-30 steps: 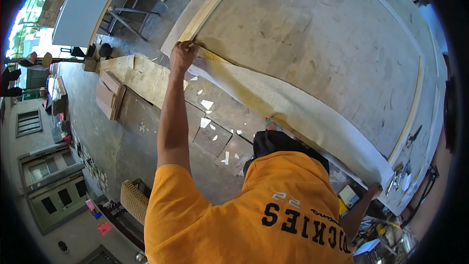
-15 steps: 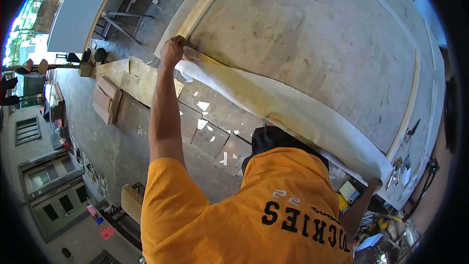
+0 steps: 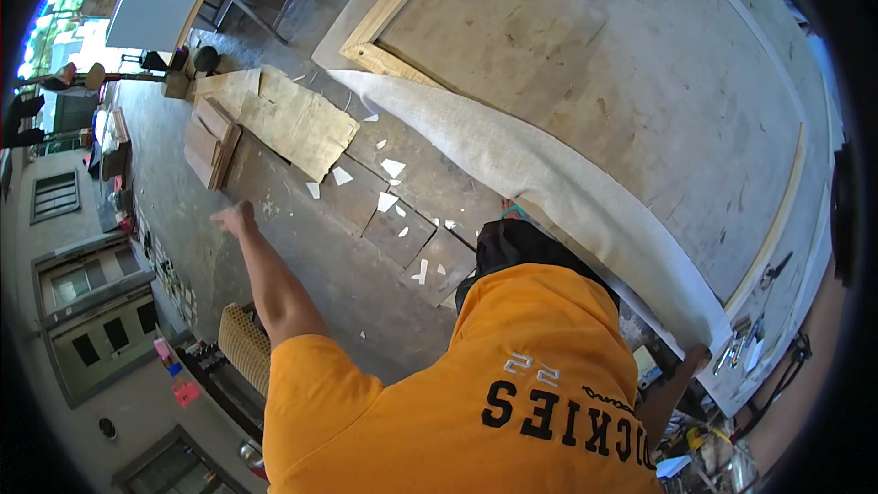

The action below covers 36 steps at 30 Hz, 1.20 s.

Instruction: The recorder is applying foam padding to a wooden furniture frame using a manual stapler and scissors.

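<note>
Off-white canvas (image 3: 549,165) lies under a wooden stretcher frame (image 3: 402,5) on a large table. Its near edge drapes over the table's front in a loose fold, and a corner joint of the frame shows at the far left. Out over the floor, away from the canvas, is my left hand (image 3: 236,218); slightly blurred, it holds nothing and has fingers stretched outward. At the right end of the draped edge, my right hand (image 3: 698,357) grips the canvas, its fingers partly hidden.
Scissors (image 3: 779,267) and several small hand tools (image 3: 732,348) lie on the table's right side. White scraps (image 3: 391,167) litter the floor beside a yellowish sheet (image 3: 306,123) and stacked brown boards (image 3: 212,142). A woven chair (image 3: 243,348) stands at the left.
My left hand has let go of the canvas at the frame's left corner and swung left and toward me. The canvas edge there has dropped flat. My right hand stays put.
</note>
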Available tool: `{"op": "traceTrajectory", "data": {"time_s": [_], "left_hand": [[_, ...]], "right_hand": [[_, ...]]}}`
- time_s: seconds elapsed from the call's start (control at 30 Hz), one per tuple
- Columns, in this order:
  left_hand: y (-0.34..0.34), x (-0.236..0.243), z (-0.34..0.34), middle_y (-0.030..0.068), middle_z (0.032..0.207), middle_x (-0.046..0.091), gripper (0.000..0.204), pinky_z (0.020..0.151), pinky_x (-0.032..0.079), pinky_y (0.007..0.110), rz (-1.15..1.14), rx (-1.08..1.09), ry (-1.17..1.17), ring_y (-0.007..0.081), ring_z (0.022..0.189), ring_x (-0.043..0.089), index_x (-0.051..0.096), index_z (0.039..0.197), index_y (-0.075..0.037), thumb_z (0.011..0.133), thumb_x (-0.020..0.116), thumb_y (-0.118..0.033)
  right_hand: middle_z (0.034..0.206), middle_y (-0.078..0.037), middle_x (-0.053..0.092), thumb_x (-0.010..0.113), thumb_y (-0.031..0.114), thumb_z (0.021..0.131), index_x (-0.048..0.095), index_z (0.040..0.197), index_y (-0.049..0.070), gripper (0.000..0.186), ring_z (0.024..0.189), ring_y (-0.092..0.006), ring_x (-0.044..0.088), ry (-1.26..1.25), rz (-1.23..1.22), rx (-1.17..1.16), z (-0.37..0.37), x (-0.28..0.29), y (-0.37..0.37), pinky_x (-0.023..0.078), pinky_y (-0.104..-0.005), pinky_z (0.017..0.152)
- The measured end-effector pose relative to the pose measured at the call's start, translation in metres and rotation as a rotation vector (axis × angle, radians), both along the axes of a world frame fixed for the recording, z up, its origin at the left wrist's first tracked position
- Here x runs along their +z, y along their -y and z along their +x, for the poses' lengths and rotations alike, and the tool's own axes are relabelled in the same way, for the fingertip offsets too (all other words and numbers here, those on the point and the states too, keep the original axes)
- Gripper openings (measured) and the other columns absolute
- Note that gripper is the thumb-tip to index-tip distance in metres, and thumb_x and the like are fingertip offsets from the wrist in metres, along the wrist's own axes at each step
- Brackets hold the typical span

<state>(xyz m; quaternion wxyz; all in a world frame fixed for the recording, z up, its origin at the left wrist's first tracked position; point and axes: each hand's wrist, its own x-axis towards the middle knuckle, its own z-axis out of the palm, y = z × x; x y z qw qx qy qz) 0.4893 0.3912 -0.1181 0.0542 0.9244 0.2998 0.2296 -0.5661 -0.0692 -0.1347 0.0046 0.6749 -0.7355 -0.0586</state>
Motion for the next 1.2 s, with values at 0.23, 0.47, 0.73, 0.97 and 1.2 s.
{"op": "traceTrajectory", "data": {"time_s": [0.23,0.47,0.73,0.97,1.2], "left_hand": [[0.103,-0.031,-0.068,0.0165,0.098,0.075,0.046,0.075,0.054,0.045,-0.181,-0.459,-0.5,0.0401,0.086,0.068,0.077,0.098,-0.006,0.087,0.063,-0.048],[0.317,-0.05,-0.085,0.0243,0.125,0.062,0.081,0.076,0.057,0.055,-1.307,-0.52,-0.648,0.042,0.102,0.065,0.053,0.136,0.005,0.092,0.056,-0.063],[0.338,-0.083,-0.083,0.0225,0.113,0.065,0.063,0.086,0.05,0.058,-1.997,0.004,-0.67,0.041,0.101,0.063,0.057,0.125,0.001,0.094,0.053,-0.053],[0.312,-0.03,-0.039,0.0223,0.117,0.065,0.052,0.089,0.051,0.051,-2.525,0.097,-0.371,0.0364,0.103,0.064,0.058,0.127,0.002,0.094,0.055,-0.039],[0.302,0.001,0.026,0.0221,0.122,0.064,0.044,0.091,0.052,0.044,-2.986,0.446,-0.414,0.0317,0.105,0.064,0.058,0.13,0.002,0.094,0.056,-0.024]], "right_hand": [[0.099,-0.015,0.071,0.067,0.035,0.089,0.068,0.114,0.002,0.042,0.085,-0.032,0.068,-0.035,0.036,0.1,-0.035,-0.006,0.045,0.053,-0.0421,0.067],[0.098,-0.015,0.071,0.069,0.033,0.088,0.068,0.114,0.002,0.041,0.083,-0.0306,0.067,-0.075,0.055,0.182,-0.041,0.009,0.01,0.053,-0.0412,0.064],[0.097,-0.013,0.07,0.071,0.032,0.088,0.067,0.114,0.002,0.039,0.081,-0.029,0.067,-0.102,0.094,0.255,-0.001,0.005,0.04,0.053,-0.0402,0.061],[0.095,-0.012,0.07,0.072,0.03,0.087,0.067,0.114,0.003,0.039,0.079,-0.0276,0.067,-0.129,0.162,0.296,-0.007,0.014,0.061,0.053,-0.0393,0.058],[0.101,-0.017,0.068,0.073,0.026,0.087,0.066,0.118,0.001,0.04,0.083,-0.0288,0.068,0.422,0.049,-0.457,0.009,0.028,0.01,0.058,-0.0397,0.064]]}}
